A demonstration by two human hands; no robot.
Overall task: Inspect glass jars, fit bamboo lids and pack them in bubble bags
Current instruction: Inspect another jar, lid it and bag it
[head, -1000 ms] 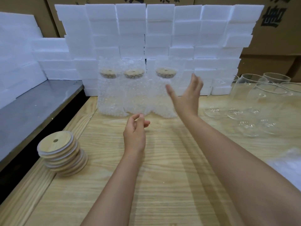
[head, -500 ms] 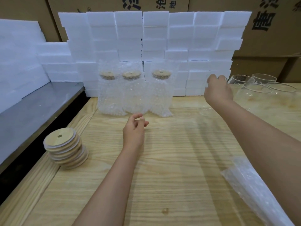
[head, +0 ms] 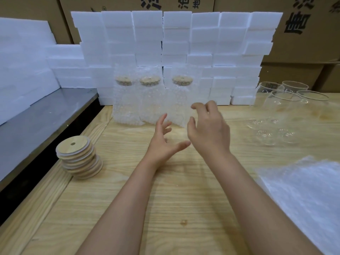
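Pale wooden tabletop [head: 128,208] is filling my feed, with a wall of white foam blocks [head: 176,39] standing along its far edge and cardboard boxes [head: 303,34] rising behind that. A grey metal shelf [head: 36,126] is running along at 9 o'clock.

I am counting three bagged jars [head: 150,102] standing upright in a row at 12 o'clock, each wearing a bamboo lid inside its bubble wrap. At 2 o'clock I am counting four rims of bare glass jars [head: 283,103]; the blur is keeping me from being sure of more. One leaning stack of bamboo lids [head: 77,157] is sitting at 8 o'clock, too tightly layered for me to count. A heap of bubble bags [head: 303,190] is lying at 4 o'clock.

Half a second ago the right hand [head: 209,133] was reaching out to the bare jars at 2 o'clock; now it is hovering at centre, close beside the left hand [head: 163,142]. The left, loosely curled then, is now spreading its fingers, palm turned toward the right.

The right hand is arching its fingers like a claw, thumb apart. I cannot tell whether clear glass is sitting between them. The bagged row is standing just beyond both hands, the rightmost bag nearest the right fingertips. The bare jars are well apart at 2 o'clock.
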